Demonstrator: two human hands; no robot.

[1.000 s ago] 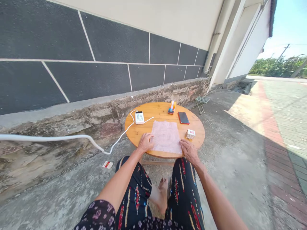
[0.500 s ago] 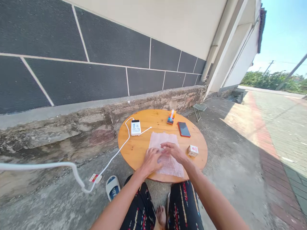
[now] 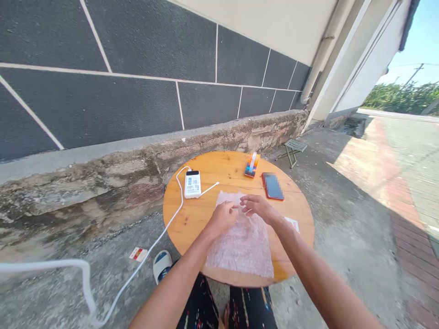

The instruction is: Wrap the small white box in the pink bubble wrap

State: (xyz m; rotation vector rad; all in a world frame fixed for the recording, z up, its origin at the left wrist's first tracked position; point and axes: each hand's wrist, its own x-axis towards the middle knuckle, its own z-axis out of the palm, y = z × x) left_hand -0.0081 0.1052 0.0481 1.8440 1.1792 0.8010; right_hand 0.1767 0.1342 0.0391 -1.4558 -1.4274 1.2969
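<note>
A sheet of thin pinkish bubble wrap [image 3: 240,251] lies spread on the round wooden table [image 3: 181,219], reaching to its near edge. Over the far part of the sheet is my left hand [image 3: 224,216], its fingers bent and slightly apart, with nothing visible in them. Close on its right, my right hand [image 3: 258,208] hovers with fingers stretched out and parted, also without anything visible in it. Whether the fingertips touch the wrap I cannot tell. A small white box [image 3: 292,224] sits partly hidden behind my right forearm.
Toward the back stand an orange tape dispenser [image 3: 253,164] and a red-edged phone [image 3: 273,186]. At the left is a white power bank [image 3: 192,184] with a white cable [image 3: 171,217] running off the table. A folding stool [image 3: 294,148] stands beyond, near the wall [image 3: 144,107].
The view has shifted closer to the table. Both hands have moved to the far part of the bubble wrap, more of which now shows. My right forearm now covers part of the white box.
</note>
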